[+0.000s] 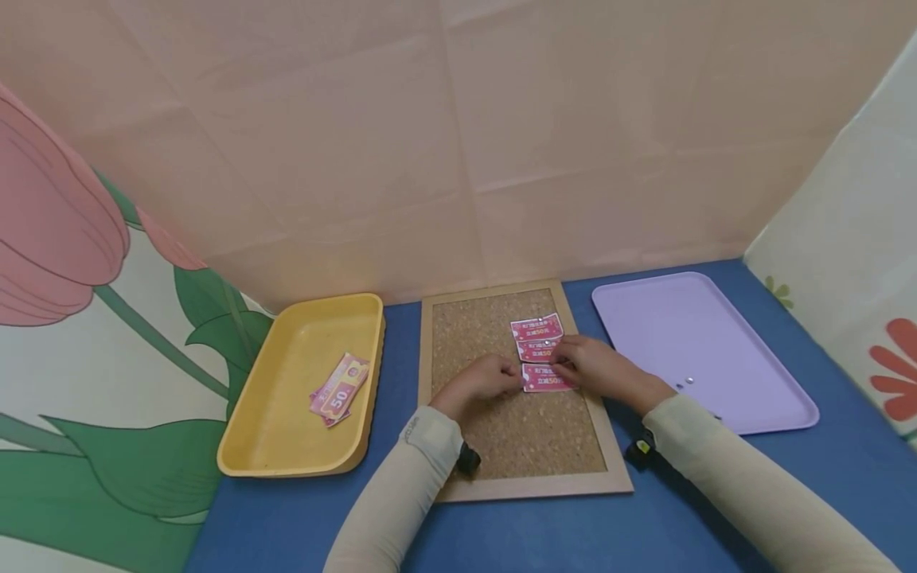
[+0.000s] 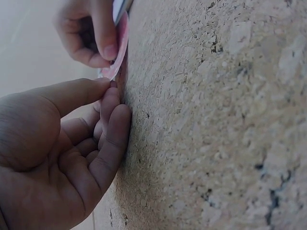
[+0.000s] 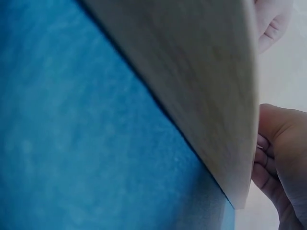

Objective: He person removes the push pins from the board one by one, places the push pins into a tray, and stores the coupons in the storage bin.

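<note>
Three pink coupons run down the upper right part of a wood-framed corkboard (image 1: 530, 446). Small pins show on the top coupon (image 1: 533, 329) and the middle coupon (image 1: 530, 350). My left hand (image 1: 483, 378) pinches the left end of the lowest coupon (image 1: 540, 380) between thumb and index finger; in the left wrist view the coupon (image 2: 123, 40) bows up off the cork. From the right, my right hand (image 1: 598, 368) bends over that coupon's top edge, its fingertips pinching a tiny dark pushpin (image 2: 112, 62) mostly hidden by them.
On the left, a yellow tray (image 1: 265, 422) holds several more coupons (image 1: 340, 390). To the right lies a flat purple tray (image 1: 666, 318) with a few small pins (image 1: 689, 380) near its lower left. Blue cloth (image 1: 573, 541) covers the table, and a wall stands behind.
</note>
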### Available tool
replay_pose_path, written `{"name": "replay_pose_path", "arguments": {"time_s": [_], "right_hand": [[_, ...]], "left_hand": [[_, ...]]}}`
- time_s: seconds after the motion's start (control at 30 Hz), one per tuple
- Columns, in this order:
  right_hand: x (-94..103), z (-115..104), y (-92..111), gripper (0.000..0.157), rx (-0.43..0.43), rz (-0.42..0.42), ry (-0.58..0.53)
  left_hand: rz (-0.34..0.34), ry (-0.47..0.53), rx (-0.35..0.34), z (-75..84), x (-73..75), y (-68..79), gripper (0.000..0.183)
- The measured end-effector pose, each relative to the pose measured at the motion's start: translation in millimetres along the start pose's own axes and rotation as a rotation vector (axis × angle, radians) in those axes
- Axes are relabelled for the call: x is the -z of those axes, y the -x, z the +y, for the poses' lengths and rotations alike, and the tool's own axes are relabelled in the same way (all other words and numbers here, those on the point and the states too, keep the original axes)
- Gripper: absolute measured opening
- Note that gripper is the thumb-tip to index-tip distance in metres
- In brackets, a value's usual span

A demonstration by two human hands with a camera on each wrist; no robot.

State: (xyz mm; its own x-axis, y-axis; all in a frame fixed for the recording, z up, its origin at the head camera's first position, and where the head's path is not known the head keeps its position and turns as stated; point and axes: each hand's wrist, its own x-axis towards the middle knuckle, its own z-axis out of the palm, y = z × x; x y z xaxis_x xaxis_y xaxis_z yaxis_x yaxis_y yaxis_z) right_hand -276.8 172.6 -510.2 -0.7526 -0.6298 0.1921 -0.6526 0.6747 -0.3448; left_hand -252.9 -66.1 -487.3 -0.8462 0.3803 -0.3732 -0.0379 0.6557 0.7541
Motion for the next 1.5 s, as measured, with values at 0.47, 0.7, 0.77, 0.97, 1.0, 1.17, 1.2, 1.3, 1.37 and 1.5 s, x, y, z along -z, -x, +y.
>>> {"name": "replay_pose_path", "arguments": {"time_s": [0.47, 0.7, 0.77, 0.97, 1.0, 1.17, 1.2, 1.3, 1.37, 1.5], "right_hand": [[-3.8, 5.8, -1.9, 0.011, 0.017, 0.029, 0.001], [-4.3, 8.0, -3.1, 0.011, 0.013, 0.014, -0.002], [-4.1, 8.3, -3.4, 0.012, 0.016, 0.011, 0.000], [-3.1, 8.3, -4.5, 0.012, 0.021, 0.016, -0.002], [-3.3, 8.7, -4.6, 0.012, 0.022, 0.015, -0.001], [-3.3, 7.9, -5.0, 0.012, 0.011, 0.001, 0.001], [-3.3, 7.6, -4.9, 0.012, 0.008, -0.002, -0.001], [-3.3, 7.0, -4.7, 0.013, 0.003, -0.005, -0.004], [-3.5, 7.1, -4.7, 0.012, 0.005, -0.004, -0.001], [-3.5, 7.1, -4.8, 0.010, 0.014, 0.004, 0.003]], "left_hand": [[0.003, 0.020, 0.010, 1.7, 1.1, 1.6, 0.025], [0.006, 0.028, 0.019, 2.4, 1.7, 2.5, 0.024], [0.007, 0.019, 0.017, 2.4, 1.9, 2.4, 0.024], [-0.001, 0.024, 0.006, 2.3, 2.8, 2.0, 0.024], [-0.004, 0.027, 0.006, 2.3, 2.9, 1.9, 0.024], [-0.010, 0.017, 0.005, 1.8, 3.1, 1.0, 0.025], [-0.011, 0.013, 0.007, 1.8, 3.1, 0.9, 0.025], [-0.011, 0.005, 0.012, 2.0, 3.1, 1.0, 0.026], [-0.012, -0.002, 0.003, 2.4, 2.8, 1.1, 0.026], [-0.013, -0.014, -0.018, 3.4, 2.5, 1.6, 0.027]]}}
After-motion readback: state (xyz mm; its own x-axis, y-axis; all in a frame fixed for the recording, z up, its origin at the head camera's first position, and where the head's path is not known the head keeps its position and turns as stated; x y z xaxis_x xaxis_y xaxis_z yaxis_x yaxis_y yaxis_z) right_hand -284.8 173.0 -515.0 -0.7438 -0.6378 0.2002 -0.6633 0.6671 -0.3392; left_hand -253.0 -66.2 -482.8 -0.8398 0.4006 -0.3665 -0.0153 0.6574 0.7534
